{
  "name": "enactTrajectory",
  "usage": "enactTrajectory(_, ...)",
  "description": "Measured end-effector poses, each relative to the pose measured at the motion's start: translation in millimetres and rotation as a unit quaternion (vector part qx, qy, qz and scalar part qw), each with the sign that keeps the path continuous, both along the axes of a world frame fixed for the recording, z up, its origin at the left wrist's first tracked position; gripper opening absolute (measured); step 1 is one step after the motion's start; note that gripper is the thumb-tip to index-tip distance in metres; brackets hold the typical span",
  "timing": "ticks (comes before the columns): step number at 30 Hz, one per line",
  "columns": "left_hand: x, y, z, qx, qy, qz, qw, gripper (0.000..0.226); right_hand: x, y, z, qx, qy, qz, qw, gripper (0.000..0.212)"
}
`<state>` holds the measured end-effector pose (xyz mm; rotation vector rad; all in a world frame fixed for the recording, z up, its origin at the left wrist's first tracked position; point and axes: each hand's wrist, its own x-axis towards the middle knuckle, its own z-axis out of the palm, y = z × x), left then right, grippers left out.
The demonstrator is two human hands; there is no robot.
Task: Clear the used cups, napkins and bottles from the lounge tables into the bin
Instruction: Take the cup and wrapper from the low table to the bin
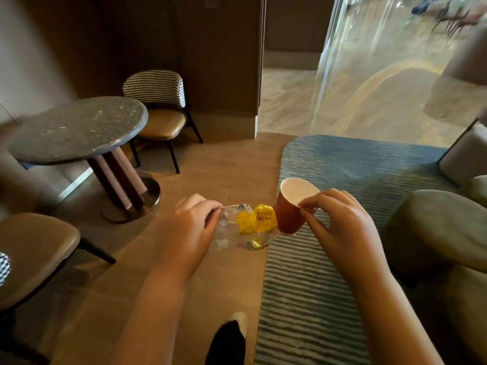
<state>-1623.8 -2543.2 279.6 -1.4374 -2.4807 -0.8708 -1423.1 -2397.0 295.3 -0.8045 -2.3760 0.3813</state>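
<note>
Centre of frame, above the wooden floor (224, 167): the left hand (189, 227) has its fingers curled round one end of a crushed clear bottle (257, 219) with a yellow label, which is held off the floor and lying roughly level. Just right of it, the right hand (340, 225) pinches the near rim of a red paper cup (288, 216), white inside and tilted; contact between cup and bottle cannot be confirmed. A round dark table (79, 127) stands at mid left, and a striped blue rug (355, 169) lies at right.
</note>
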Motion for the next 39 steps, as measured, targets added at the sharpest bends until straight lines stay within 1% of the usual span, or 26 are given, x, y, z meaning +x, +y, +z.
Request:
enactTrajectory(7, -109, 158, 0, 0.011, -0.053, -0.085, 0.995, 0.011, -92, 127, 11, 0.004, -0.019, -0.064, 0.998, 0.015)
enactTrajectory(14, -171, 291, -12, -0.015, -0.073, -0.129, 0.989, 0.01, -141, 228, -5, -0.036, -0.004, -0.124, 0.992, 0.015)
enactTrajectory(19, -213, 389, -24, -0.027, -0.055, -0.142, 0.988, 0.01, -181, 330, -20, -0.036, -0.022, -0.128, 0.991, 0.014)
enactTrajectory(24, -246, 519, -22, -0.036, 0.021, -0.149, 0.988, 0.008, -210, 459, -29, -0.037, 0.018, -0.135, 0.99, 0.014)
enactTrajectory(30, -271, 675, 6, -0.021, 0.063, -0.171, 0.983, 0.006, -234, 617, -6, -0.034, 0.029, -0.143, 0.989, 0.014)
enactTrajectory(36, -288, 795, 7, -0.016, 0.054, -0.187, 0.981, 0.007, -245, 723, -3, -0.038, 0.025, -0.154, 0.987, 0.016)
enactTrajectory(39, -289, 864, -2, -0.018, 0.049, -0.21, 0.976, 0.007, -242, 775, -13, -0.042, 0.02, -0.18, 0.983, 0.016)
